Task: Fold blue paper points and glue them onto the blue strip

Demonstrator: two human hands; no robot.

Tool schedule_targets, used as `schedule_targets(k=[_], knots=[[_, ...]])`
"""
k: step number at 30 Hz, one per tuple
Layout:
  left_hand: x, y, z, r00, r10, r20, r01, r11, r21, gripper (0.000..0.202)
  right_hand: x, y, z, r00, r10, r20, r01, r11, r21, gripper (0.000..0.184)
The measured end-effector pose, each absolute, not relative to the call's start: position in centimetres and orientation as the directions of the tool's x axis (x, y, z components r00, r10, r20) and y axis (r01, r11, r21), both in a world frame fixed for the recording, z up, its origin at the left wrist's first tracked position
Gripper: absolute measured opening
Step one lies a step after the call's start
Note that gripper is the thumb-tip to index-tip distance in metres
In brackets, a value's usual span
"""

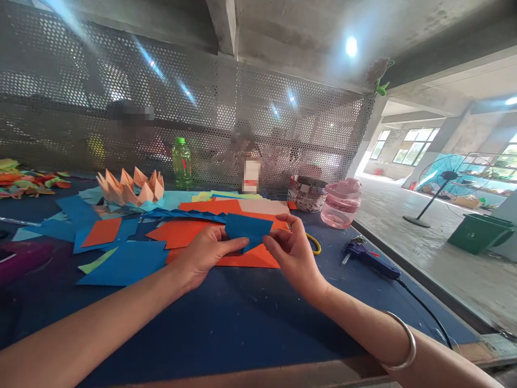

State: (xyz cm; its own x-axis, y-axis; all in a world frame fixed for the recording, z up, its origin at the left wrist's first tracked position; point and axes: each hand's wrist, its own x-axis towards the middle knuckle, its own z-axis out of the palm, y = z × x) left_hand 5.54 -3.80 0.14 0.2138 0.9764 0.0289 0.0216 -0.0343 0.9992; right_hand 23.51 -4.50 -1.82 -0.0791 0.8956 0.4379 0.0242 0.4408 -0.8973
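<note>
A small folded piece of blue paper (249,226) is held up over the middle of the table. My left hand (205,252) pinches its left side, thumb in front. At its right edge, the fingertips of my right hand (294,253) close on the paper. Orange sheets (246,260) lie just beneath and behind it. A row of folded blue paper pieces (181,214) stretches out behind my left hand. Farther left are flat blue sheets (125,264), with a smaller orange piece (103,231) on one of them.
A peach folded-paper ring (131,188) and a green bottle (181,164) stand at the back. To the right are a patterned round container (306,194), a pink jug (341,205) and a glue gun (374,260) with its cord. A perforated metal screen (266,97) borders the table's far side.
</note>
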Motion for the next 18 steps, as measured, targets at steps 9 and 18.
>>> schedule_targets(k=[9,18], knots=[[5.87,-4.16,0.01,0.28,0.954,0.102,-0.086,-0.081,0.993,0.016,22.84,-4.77,-2.18,-0.283,0.93,0.236,0.092,0.271,-0.958,0.029],[6.32,-4.52,0.0,0.324,0.945,0.05,-0.207,0.019,0.978,0.011,22.83,-4.82,-2.36,-0.237,0.906,0.351,0.175,0.395,-0.902,0.015]])
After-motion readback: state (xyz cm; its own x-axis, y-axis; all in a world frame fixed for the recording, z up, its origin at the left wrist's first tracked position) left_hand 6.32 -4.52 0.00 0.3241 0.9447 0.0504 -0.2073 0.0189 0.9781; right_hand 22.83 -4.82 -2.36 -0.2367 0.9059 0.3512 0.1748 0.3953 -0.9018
